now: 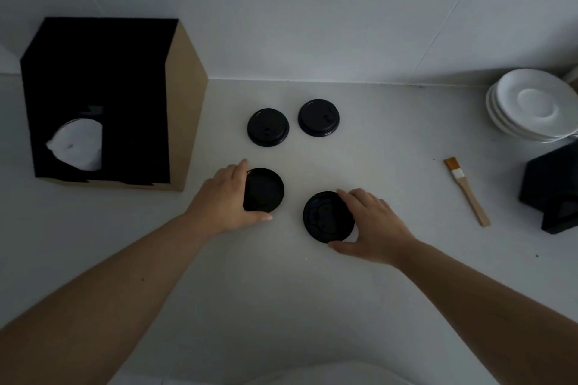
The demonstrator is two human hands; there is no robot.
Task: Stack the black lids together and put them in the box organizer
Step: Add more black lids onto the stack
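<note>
Several round black lids lie flat on the white counter. My left hand grips the near left lid by its rim, thumb at the front and fingers at the back. My right hand clasps the near right lid the same way from its right side. Two more black lids, one on the left and one on the right, rest untouched farther back. The box organizer, black inside with brown cardboard sides, stands at the left and holds white lids in its left compartment.
A stack of white saucers sits at the back right by the wall. A wooden-handled brush lies to the right of the lids. A black holder stands at the right edge. The wall rises just behind the far lids.
</note>
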